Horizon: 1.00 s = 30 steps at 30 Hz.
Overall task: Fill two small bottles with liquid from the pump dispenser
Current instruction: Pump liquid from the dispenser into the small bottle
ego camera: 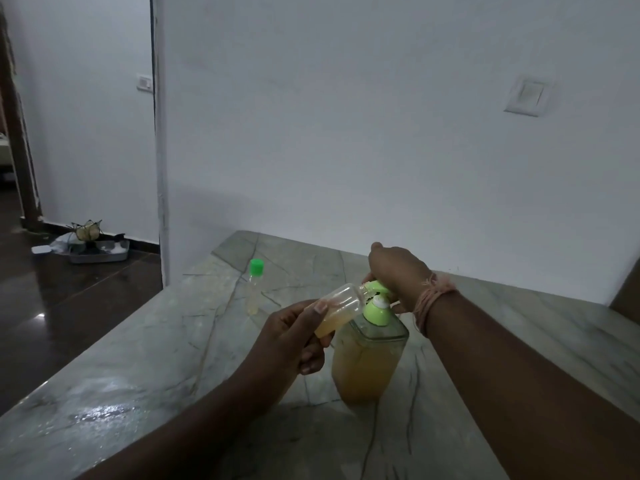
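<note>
Two hands share the work: the left hand [294,337] grips a tilted small bottle [341,311] at the spout, and the right hand [398,275] presses the pump dispenser [369,355] on the counter [138,375]. Keep mouth under spout, pump slowly; the capped bottle [254,289] stands apart.

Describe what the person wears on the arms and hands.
Both forearms are bare, with no sleeves in view. The right wrist carries a band of pinkish thread, wound round several times with loose ends. The left hand wears no ring, glove or band that shows.

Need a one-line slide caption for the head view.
Left hand tilts a small bottle to the pump dispenser spout, right hand on the pump head; capped bottle stands behind.
</note>
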### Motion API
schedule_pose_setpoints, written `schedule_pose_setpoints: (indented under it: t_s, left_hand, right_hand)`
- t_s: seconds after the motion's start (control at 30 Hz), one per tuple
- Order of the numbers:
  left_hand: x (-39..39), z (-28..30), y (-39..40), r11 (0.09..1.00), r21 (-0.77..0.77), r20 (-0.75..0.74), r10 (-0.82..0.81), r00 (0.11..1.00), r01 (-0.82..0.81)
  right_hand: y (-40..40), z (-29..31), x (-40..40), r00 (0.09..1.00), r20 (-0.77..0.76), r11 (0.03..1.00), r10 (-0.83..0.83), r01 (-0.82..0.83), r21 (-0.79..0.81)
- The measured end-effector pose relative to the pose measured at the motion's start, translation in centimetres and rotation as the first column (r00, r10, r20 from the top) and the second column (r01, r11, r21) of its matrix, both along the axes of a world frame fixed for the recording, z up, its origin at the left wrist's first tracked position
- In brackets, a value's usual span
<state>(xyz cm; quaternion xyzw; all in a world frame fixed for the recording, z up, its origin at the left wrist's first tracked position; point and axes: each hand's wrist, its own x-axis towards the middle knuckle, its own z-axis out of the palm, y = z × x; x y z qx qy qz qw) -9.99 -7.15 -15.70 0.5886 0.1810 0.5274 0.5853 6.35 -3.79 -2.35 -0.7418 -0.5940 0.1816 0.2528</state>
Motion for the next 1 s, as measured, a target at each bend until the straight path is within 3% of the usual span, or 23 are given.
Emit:
schedule_pose_setpoints:
  t_s: [0.13,0.23,0.4,0.6,0.87,1.0]
  left_hand:
    - [-0.2,-0.2,0.1,1.0,0.014,-0.003,0.028,1.0,-0.028]
    - [-0.2,-0.3,0.0,0.999,-0.009,0.006,0.039,0.999,-0.039]
    - [-0.2,-0.1,-0.2,0.999,-0.027,0.0,0.034,0.999,-0.034]
    - [-0.2,-0.3,0.3,1.0,-0.03,0.022,-0.001,1.0,0.001]
    - [-0.2,-0.3,0.1,1.0,-0.03,0.01,0.003,1.0,-0.002]
    - [-0.1,-0.2,0.1,1.0,-0.011,0.007,0.004,1.0,-0.004]
  right_hand:
    - [1.0,-0.6,-0.3,0.972,0.231,0.996,-0.047,0.03,0.08]
    - [1.4,-1.4,-0.3,0.953,0.3,0.999,-0.041,0.031,0.038]
    - [1.4,-0.5,0.0,0.957,0.289,1.0,0.005,-0.009,0.012]
    - [2.1,-1.4,0.3,0.98,0.157,0.987,-0.124,0.105,0.124]
    - [2.0,-0.9,0.0,0.967,0.252,0.999,0.029,-0.038,0.032]
    - [2.6,-1.0,0.3,0.965,0.262,0.997,0.022,-0.041,0.067]
